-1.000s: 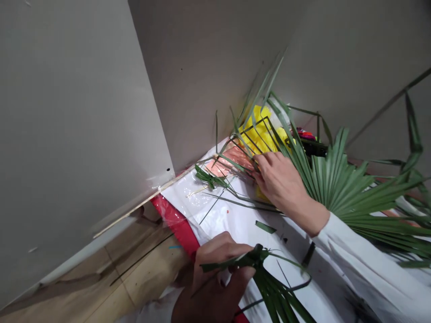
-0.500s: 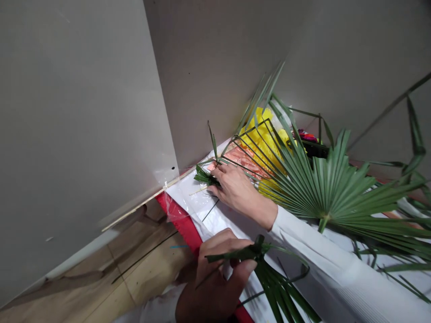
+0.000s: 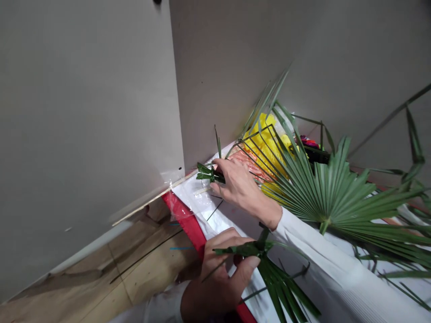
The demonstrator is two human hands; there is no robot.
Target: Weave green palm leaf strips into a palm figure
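Low in the view, my left hand (image 3: 224,273) pinches a folded green leaf piece (image 3: 281,282), whose strips fan out to the lower right. My right hand (image 3: 234,184), stretched further forward, has thumb and fingers closed around a small dark green leaf bundle (image 3: 206,174) above the white sheet. The bundle's tied, cut end sticks out left of the fingertips. To the right of my right hand spreads a large fan-shaped palm leaf (image 3: 325,197) with long thin strips.
Yellow netting (image 3: 269,152) and a pink packet (image 3: 247,162) lie behind the palm leaf. A grey wall (image 3: 235,67) and panel (image 3: 101,112) close off the back and left. A thin stick (image 3: 144,205) juts past the red cloth's edge (image 3: 188,222).
The view has shifted slightly, so everything sits a little further right. The small bundle now shows more clearly in my right hand, its cut end turned left. My left hand keeps its pinch.
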